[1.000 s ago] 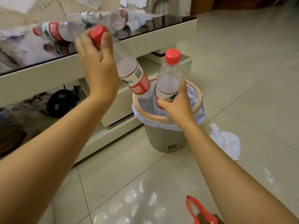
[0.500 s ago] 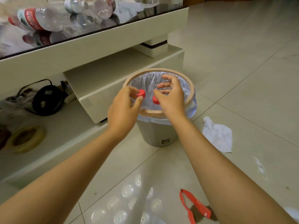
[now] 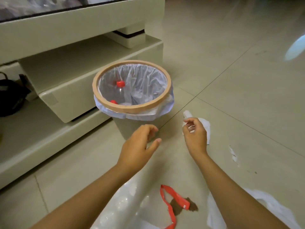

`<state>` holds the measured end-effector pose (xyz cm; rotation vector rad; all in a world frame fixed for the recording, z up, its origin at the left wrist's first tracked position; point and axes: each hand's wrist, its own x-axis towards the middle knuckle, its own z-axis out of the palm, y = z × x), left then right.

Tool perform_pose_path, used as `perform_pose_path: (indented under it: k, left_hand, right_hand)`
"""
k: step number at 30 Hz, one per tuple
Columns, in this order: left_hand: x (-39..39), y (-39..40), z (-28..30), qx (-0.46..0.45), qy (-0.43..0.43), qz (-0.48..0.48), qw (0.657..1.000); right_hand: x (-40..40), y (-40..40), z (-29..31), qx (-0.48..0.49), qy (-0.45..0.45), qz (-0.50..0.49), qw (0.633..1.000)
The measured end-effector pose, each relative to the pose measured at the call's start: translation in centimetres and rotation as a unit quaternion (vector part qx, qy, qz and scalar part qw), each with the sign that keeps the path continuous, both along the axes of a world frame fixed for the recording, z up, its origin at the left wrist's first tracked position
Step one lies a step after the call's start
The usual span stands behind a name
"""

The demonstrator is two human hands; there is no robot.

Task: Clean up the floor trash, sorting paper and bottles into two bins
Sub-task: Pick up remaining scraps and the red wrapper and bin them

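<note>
Both hands are held empty with fingers loosely spread, low in the middle of the frame, in front of the bin

Left hand (image 3: pixel 138 146) is seen palm down with thumb and fingers parted, nothing gripped; right hand (image 3: pixel 195 134) is curled loosely open, nothing gripped, above a crumpled white paper (image 3: pixel 205 125) lying on the tiled floor (image 3: pixel 247 96). Just above the hands, centre frame, the bin (image 3: pixel 132 109) with a tan rim and a white liner is found beside a cream low table (image 3: pixel 79 40). Two red-capped bottles (image 3: pixel 120 87) are seen inside it, upright or leaning. A red strap (image 3: pixel 175 198) lies at lower centre, with clear plastic (image 3: pixel 128 209) left of it and more white paper (image 3: pixel 270 205) at lower right
</note>
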<state>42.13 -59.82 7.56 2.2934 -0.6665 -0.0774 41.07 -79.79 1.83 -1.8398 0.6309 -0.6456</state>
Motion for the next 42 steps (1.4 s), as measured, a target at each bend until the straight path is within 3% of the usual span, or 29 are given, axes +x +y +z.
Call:
perform_pose_path:
  k: [3, 7, 12, 15, 17, 20, 22, 24, 27, 34, 36, 39, 42]
  left_hand:
    - [-0.4, -2.1, -2.7, 0.027, 0.039, -0.026, 0.999]
    - [-0.8, -4.2, -5.5, 0.046, 0.069, -0.042, 0.996]
    - [-1.2, -4.7, -7.5, 0.072, 0.089, -0.062, 0.991]
    - [-1.4, -4.1, -8.0, 0.084, 0.101, -0.059, 0.990]
    - [-1.6, -3.4, -8.3, 0.090, 0.116, -0.050, 0.988]
    - [-2.3, -2.0, -8.4, 0.098, 0.135, -0.036, 0.985]
    - [-2.8, -1.2, -8.3, 0.099, 0.141, -0.034, 0.984]
    - [-3.2, -0.4, -8.0, 0.092, 0.147, -0.032, 0.984]
    - [-4.0, -0.3, -7.9, 0.088, 0.162, -0.036, 0.982]
    - [-6.4, -6.8, -8.0, 0.069, 0.185, -0.028, 0.980]
    - [-7.5, -8.4, -8.6, 0.077, 0.184, -0.034, 0.979]
    - [-8.6, -9.4, -9.7, 0.183, 0.127, -0.072, 0.972]
    - [-9.8, -9.6, -10.7, 0.202, 0.049, -0.098, 0.973]
  right_hand:
    - [-0.7, -3.5, -3.6, -0.139, 0.166, 0.043, 0.975]
    - [-0.8, -5.6, -5.7, -0.237, 0.349, 0.123, 0.898]
    - [-0.3, -5.9, -7.5, -0.238, 0.451, 0.180, 0.841]
    - [-0.1, -5.9, -8.4, -0.232, 0.471, 0.186, 0.830]
    - [0.0, -6.0, -8.7, -0.230, 0.438, 0.165, 0.853]
    - [-0.8, -5.0, -8.8, -0.157, 0.239, 0.088, 0.954]
    - [-2.3, -3.3, -8.3, -0.061, 0.121, 0.031, 0.990]
    - [-4.0, -1.6, -7.9, -0.060, 0.073, 0.044, 0.995]
    - [-6.2, -0.6, -7.2, -0.132, 0.094, 0.149, 0.975]
    - [-10.4, -2.7, -2.4, -0.336, 0.155, 0.308, 0.877]
    - [-12.1, -3.8, -2.1, -0.296, 0.163, 0.311, 0.888]
    - [-15.2, -5.4, -2.4, -0.186, 0.110, 0.297, 0.930]
    - [-18.1, -7.4, -2.4, -0.004, 0.048, 0.149, 0.988]
